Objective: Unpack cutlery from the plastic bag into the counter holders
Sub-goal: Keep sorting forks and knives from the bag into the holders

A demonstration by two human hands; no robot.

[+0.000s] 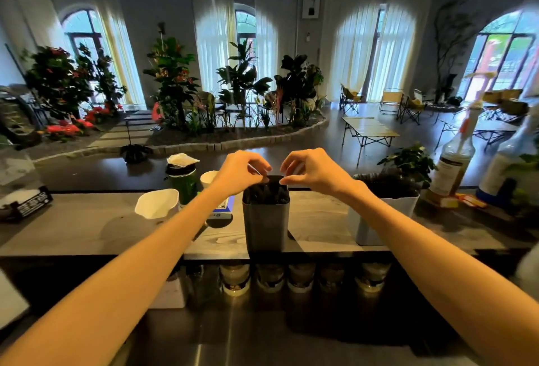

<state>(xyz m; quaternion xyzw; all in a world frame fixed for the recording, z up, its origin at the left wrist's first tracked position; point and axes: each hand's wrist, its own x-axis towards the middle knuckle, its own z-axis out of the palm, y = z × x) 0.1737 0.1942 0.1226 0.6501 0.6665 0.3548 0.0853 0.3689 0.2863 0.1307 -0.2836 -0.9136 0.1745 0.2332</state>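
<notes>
Upright grey holder (266,221) filled with dark cutlery (264,192).

A pale wood-grain tabletop (318,219) runs across the view. On it stand a grey holder (266,224) at centre, a white holder (379,214) to its right, a white cup (157,204) tilted at left, a green can (183,181), a blue card (223,208), bottles (450,167) far right and a black sign (29,205) far left.

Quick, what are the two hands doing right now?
Left hand: fingers curled, pinching a thin clear strip.
Right hand: fingers curled above the grey square holder; grip unclear.
</notes>
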